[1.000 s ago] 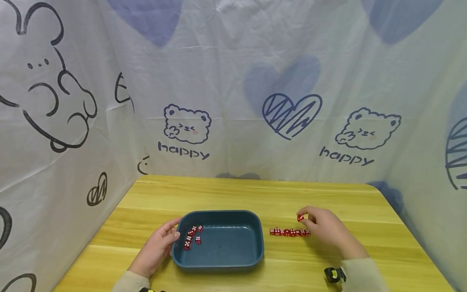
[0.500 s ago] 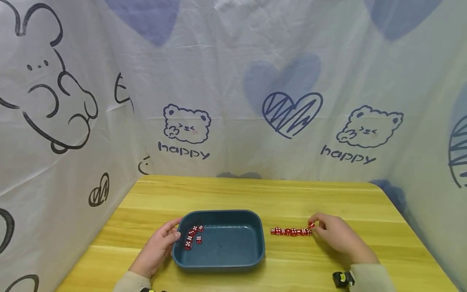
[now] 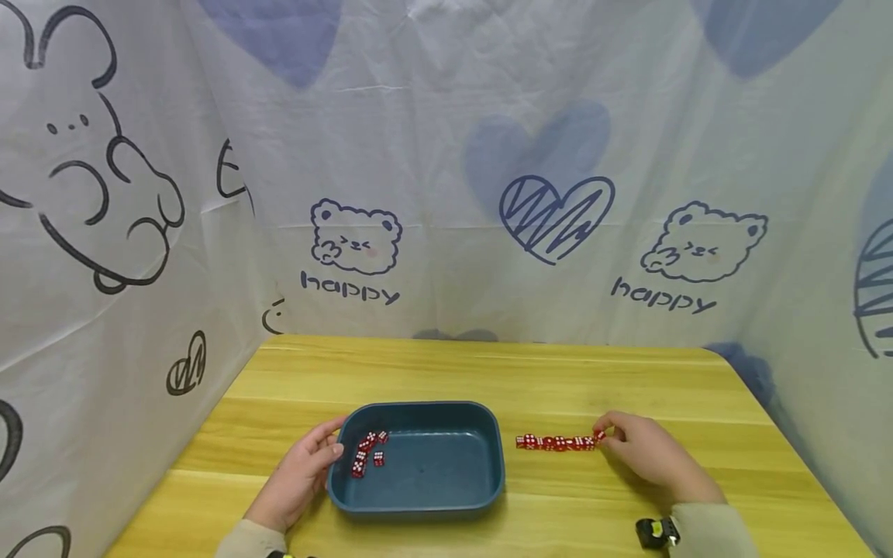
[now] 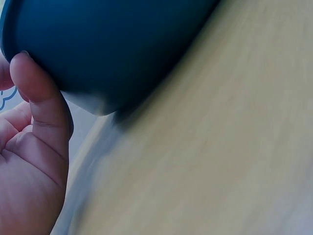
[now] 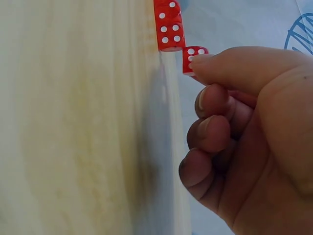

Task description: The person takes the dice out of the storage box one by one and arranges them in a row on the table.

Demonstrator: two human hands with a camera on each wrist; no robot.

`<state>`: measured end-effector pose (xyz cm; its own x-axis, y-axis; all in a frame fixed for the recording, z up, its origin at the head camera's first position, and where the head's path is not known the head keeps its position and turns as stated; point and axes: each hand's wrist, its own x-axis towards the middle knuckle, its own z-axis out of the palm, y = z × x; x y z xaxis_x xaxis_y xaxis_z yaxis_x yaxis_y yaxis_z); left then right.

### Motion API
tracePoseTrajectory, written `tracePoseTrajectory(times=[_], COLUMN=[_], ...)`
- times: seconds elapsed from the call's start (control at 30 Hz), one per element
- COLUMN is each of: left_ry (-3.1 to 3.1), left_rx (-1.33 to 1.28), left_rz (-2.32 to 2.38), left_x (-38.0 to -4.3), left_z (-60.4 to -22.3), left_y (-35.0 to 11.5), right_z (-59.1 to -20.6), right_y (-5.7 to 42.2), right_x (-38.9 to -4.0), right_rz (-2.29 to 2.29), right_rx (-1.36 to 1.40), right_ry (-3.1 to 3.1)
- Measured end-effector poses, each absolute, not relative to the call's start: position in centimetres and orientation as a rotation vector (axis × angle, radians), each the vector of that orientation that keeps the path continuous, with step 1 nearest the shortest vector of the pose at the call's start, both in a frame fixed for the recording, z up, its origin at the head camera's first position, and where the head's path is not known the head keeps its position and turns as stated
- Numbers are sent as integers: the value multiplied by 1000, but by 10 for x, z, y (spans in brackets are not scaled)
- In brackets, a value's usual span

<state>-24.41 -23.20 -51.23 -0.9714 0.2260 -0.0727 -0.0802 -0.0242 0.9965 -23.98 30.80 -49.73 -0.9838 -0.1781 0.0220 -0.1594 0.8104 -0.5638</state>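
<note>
My right hand (image 3: 645, 451) pinches a red die (image 5: 189, 59) with white dots between thumb and fingers. It is at the right end of a row of red dice (image 3: 556, 443) on the table. In the right wrist view, the pinched die sits close to the end die (image 5: 169, 36), slightly offset from it. At the left, my left hand (image 3: 298, 473) grips the left side of a dark teal plastic box (image 3: 418, 511), thumb at the rim and fingers along the outside. Several loose dice (image 3: 360, 457) lie in the left part of the box.
The wood-grain table (image 3: 481, 380) carries the box and the dice row, with a gap between them. A printed white curtain (image 3: 446, 302) hangs behind and along both sides. A black wrist device (image 3: 656, 533) sits at my right sleeve.
My right hand has moved right and down with the pinched die, from above the row to its right end. The left hand and the box have stayed in place.
</note>
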Motion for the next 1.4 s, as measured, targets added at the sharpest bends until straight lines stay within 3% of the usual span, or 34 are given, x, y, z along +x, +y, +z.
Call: tracePoseTrajectory(times=[1.4], left_ry=[1995], left_rx=[226], left_rz=[2101], left_x=[-244], left_z=[-512], left_y=[-232], right_z=[-503], right_y=[308], right_x=[-242], right_rz=[-968], right_rx=[-228], right_ry=[2886])
